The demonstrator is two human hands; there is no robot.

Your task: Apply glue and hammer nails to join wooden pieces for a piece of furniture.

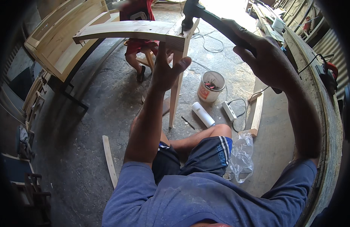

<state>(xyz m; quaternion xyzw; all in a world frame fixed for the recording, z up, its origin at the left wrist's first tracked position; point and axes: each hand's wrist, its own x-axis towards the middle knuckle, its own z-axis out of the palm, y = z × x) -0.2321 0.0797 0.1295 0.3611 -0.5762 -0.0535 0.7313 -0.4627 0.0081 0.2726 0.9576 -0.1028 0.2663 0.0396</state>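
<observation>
Right hand (271,56) closed round hammer (216,24) handle; hammer head over the rail-leg corner, right by a small nail (182,31), contact unclear. Left hand (168,72) spread, thumb well off fingers, up at underside of curved wooden rail (126,29), beside tapered wooden leg (175,98); can't tell how firmly it supports. Concrete floor (84,159): 1 bucket (206,95), 1 white cylinder (203,114), 1 power strip (228,111).

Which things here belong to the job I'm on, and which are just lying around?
Seemingly in the job:
hammer, in the right hand
curved wooden rail and wooden leg, at the left hand

Probably just lying about:
white bucket
white cylinder
power strip
clear plastic bag
wood strip
</observation>
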